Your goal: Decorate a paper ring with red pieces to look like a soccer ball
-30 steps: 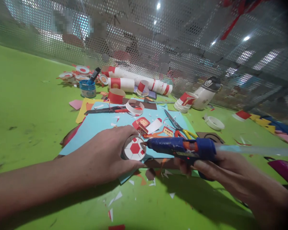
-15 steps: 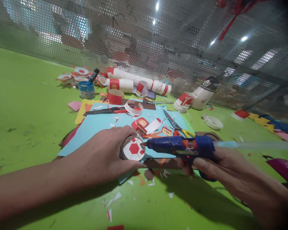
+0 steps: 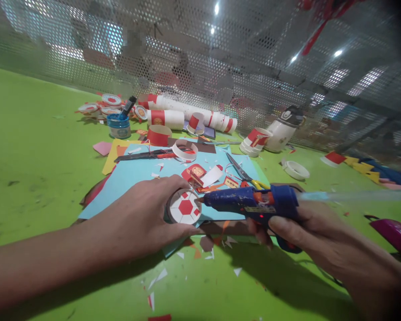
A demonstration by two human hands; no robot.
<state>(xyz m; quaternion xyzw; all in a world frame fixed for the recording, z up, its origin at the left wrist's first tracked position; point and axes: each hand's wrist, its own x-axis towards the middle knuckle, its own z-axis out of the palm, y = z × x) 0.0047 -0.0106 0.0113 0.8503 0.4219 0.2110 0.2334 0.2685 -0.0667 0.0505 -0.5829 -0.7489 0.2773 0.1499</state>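
Observation:
Thumb and fingers of my left hand (image 3: 153, 211) curl round a small paper cup (image 3: 186, 207), whose white end faces me with red patches like a football. My right hand (image 3: 300, 227) grips a blue hot glue gun (image 3: 247, 203) with a lit red light and a clear glue stick (image 3: 347, 196) poking out of its back. The nozzle points left, at the right rim of the cup's end; whether it touches cannot be made out. Below and beyond lie light-blue paper (image 3: 137, 178), red and white paper cut-outs (image 3: 194, 173) and yellow-handled scissors (image 3: 243, 171).
A black and red cutter (image 3: 147, 154) and white paper rings lie on the paper. Behind stand a blue jar (image 3: 119, 126) with a brush, several white tubes, cups and a white thermos jug (image 3: 282, 129). A perforated screen (image 3: 194, 58) closes the back. Scraps dot the green table (image 3: 113, 290).
Both hands, the cup and the glue gun hold nearly the same pose. The whole view has shifted very slightly to the left.

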